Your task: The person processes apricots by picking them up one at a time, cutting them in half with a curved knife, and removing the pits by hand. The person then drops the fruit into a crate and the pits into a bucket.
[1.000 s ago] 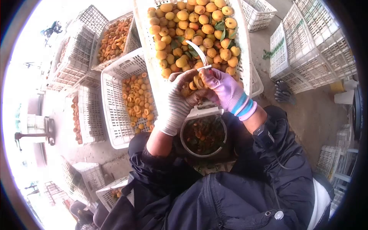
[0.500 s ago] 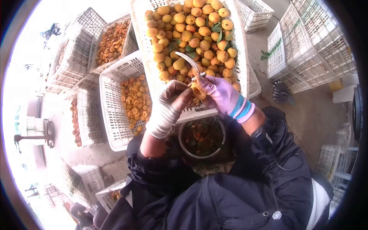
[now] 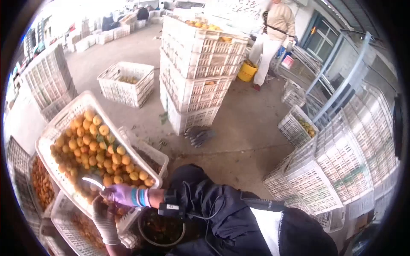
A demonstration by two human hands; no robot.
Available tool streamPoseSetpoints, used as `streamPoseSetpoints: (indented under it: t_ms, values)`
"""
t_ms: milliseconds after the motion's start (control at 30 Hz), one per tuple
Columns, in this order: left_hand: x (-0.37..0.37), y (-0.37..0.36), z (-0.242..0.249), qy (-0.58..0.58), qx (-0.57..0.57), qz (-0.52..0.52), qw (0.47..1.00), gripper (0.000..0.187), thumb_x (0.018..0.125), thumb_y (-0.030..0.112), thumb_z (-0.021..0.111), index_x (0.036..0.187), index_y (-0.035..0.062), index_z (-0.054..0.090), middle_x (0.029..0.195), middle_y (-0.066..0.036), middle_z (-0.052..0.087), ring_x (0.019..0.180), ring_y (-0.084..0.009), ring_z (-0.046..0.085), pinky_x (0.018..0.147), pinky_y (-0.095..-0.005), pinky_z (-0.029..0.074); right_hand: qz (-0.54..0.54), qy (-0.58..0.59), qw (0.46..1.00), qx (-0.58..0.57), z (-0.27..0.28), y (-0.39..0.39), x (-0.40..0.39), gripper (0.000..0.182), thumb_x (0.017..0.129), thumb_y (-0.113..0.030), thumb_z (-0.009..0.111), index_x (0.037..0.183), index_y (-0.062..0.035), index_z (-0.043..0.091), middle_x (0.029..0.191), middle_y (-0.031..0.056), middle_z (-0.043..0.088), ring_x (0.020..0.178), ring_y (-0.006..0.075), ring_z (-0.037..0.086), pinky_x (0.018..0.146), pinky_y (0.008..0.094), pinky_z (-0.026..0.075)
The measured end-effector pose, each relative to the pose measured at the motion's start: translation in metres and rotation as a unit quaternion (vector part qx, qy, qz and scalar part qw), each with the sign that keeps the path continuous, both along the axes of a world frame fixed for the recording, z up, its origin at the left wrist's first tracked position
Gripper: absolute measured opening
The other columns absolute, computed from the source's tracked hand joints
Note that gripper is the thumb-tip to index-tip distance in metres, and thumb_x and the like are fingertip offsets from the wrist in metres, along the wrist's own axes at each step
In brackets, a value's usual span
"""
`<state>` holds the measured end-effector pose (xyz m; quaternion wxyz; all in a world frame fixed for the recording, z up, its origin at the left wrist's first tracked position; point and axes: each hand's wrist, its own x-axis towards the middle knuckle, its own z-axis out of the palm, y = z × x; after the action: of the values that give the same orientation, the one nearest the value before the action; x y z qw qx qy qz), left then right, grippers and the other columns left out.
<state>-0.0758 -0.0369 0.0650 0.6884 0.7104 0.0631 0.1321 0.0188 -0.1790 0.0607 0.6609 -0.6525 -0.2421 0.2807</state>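
My right hand (image 3: 121, 195), in a purple glove with a blue cuff band, is closed on a curved knife (image 3: 93, 182). Its blade points up and left over the front of a white crate (image 3: 45, 147) full of yellow-orange fruit (image 3: 92, 149). Just below, my left hand (image 3: 104, 219), in a whitish glove, has its fingers bent close to the right hand; what they hold is too small to make out. Under the hands, a lower crate (image 3: 64, 219) contains halved orange fruit. Beside my wrists is a round bucket (image 3: 183, 232) with dark scraps inside.
Stacked white crates (image 3: 194, 55) stand ahead, with grey gloves (image 3: 199, 135) on the floor before them. More crates (image 3: 341, 158) rise at the right. A person (image 3: 275, 32) stands at the back by a yellow bucket (image 3: 247, 71). A crate (image 3: 128, 85) sits left of the stack.
The camera view has swung to the right and up, so the hands and fruit crates now appear at the lower left. The knife remains in my right hand.
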Motion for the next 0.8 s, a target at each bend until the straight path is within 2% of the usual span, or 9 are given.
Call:
streamPoseSetpoints:
  t_ms: [233, 333, 400, 467, 500, 600, 700, 733, 800]
  values:
    - [0.002, -0.025, -0.019, -0.010, 0.066, -0.042, 0.997, 0.041, 0.079, -0.002, 0.077, 0.115, 0.0096, 0.060, 0.090, 0.004, 0.052, 0.081, -0.0087, 0.050, 0.069, -0.0223, 0.048, -0.091, 0.243, 0.961, 0.096, -0.015, -0.026, -0.031, 0.038, 0.100, -0.041, 0.055, 0.117, -0.0080, 0.064, 0.088, 0.0017, 0.063, 0.072, 0.0079, 0.057, 0.065, 0.0236, 0.049]
    - [0.005, -0.028, -0.034, 0.034, -0.168, -0.051, 0.984, 0.046, 0.076, -0.006, 0.077, 0.116, 0.0093, 0.059, 0.098, 0.002, 0.052, 0.087, -0.0098, 0.052, 0.076, -0.0224, 0.049, -0.102, 0.189, 0.977, 0.012, 0.002, -0.043, -0.045, 0.039, 0.099, -0.042, 0.057, 0.117, -0.0086, 0.063, 0.089, 0.0007, 0.064, 0.065, 0.0093, 0.057, 0.060, 0.0232, 0.049]
    - [-0.004, -0.033, -0.029, -0.020, -0.090, -0.073, 0.993, 0.054, 0.073, -0.010, 0.076, 0.120, 0.0083, 0.056, 0.106, 0.000, 0.052, 0.094, -0.0114, 0.053, 0.084, -0.0254, 0.051, -0.126, 0.218, 0.968, -0.022, 0.008, -0.046, -0.054, 0.034, 0.097, -0.038, 0.062, 0.115, -0.0094, 0.064, 0.092, -0.0007, 0.065, 0.072, 0.0082, 0.058, 0.065, 0.0233, 0.049]
    - [-0.004, -0.030, -0.038, -0.070, 0.043, -0.063, 0.995, 0.061, 0.072, -0.013, 0.075, 0.125, 0.0075, 0.053, 0.111, -0.001, 0.053, 0.099, -0.0128, 0.055, 0.088, -0.0281, 0.051, -0.138, 0.089, 0.977, 0.136, -0.023, -0.034, -0.050, 0.034, 0.094, -0.038, 0.067, 0.112, -0.0093, 0.064, 0.093, -0.0024, 0.065, 0.080, 0.0068, 0.058, 0.071, 0.0232, 0.047]
    - [-0.003, -0.033, -0.032, -0.064, -0.092, -0.075, 0.991, 0.060, 0.073, -0.011, 0.076, 0.125, 0.0071, 0.052, 0.114, -0.003, 0.054, 0.103, -0.0135, 0.056, 0.090, -0.0297, 0.051, -0.136, 0.085, 0.978, 0.135, -0.023, -0.029, -0.046, 0.034, 0.094, -0.038, 0.067, 0.112, -0.0093, 0.064, 0.093, -0.0024, 0.065, 0.080, 0.0068, 0.058, 0.071, 0.0232, 0.047]
    - [-0.013, -0.026, -0.009, -0.049, -0.089, -0.073, 0.992, 0.054, 0.074, -0.006, 0.078, 0.121, 0.0067, 0.053, 0.112, -0.003, 0.054, 0.105, -0.0142, 0.056, 0.091, -0.0307, 0.051, -0.121, 0.099, 0.978, 0.139, -0.026, -0.023, -0.043, 0.035, 0.091, -0.037, 0.071, 0.112, -0.0099, 0.064, 0.093, -0.0041, 0.065, 0.086, 0.0060, 0.057, 0.076, 0.0232, 0.045]
    - [-0.014, -0.018, 0.010, -0.176, 0.158, -0.002, 0.972, 0.049, 0.075, -0.003, 0.078, 0.117, 0.0049, 0.053, 0.106, -0.003, 0.055, 0.095, -0.0150, 0.059, 0.086, -0.0302, 0.053, -0.073, 0.118, 0.990, 0.015, 0.015, -0.019, -0.046, 0.042, 0.090, -0.043, 0.071, 0.118, -0.0125, 0.062, 0.088, -0.0044, 0.063, 0.071, 0.0052, 0.056, 0.063, 0.0219, 0.045]
    - [-0.025, -0.021, 0.015, -0.096, -0.058, -0.030, 0.993, 0.046, 0.077, -0.004, 0.076, 0.116, 0.0059, 0.053, 0.106, -0.003, 0.055, 0.093, -0.0127, 0.058, 0.077, -0.0278, 0.054, -0.048, 0.083, 0.995, 0.013, 0.024, -0.018, -0.047, 0.048, 0.090, -0.046, 0.070, 0.124, -0.0140, 0.060, 0.083, -0.0047, 0.061, 0.063, 0.0050, 0.054, 0.055, 0.0219, 0.043]
    - [-0.030, -0.018, 0.016, -0.048, 0.030, 0.052, 0.997, 0.043, 0.078, -0.003, 0.075, 0.114, 0.0069, 0.054, 0.104, -0.003, 0.056, 0.090, -0.0123, 0.056, 0.071, -0.0258, 0.050, -0.034, 0.127, 0.991, 0.033, 0.033, -0.010, -0.047, 0.044, 0.088, -0.049, 0.070, 0.111, -0.0121, 0.064, 0.081, -0.0036, 0.062, 0.056, 0.0055, 0.051, 0.049, 0.0217, 0.040]
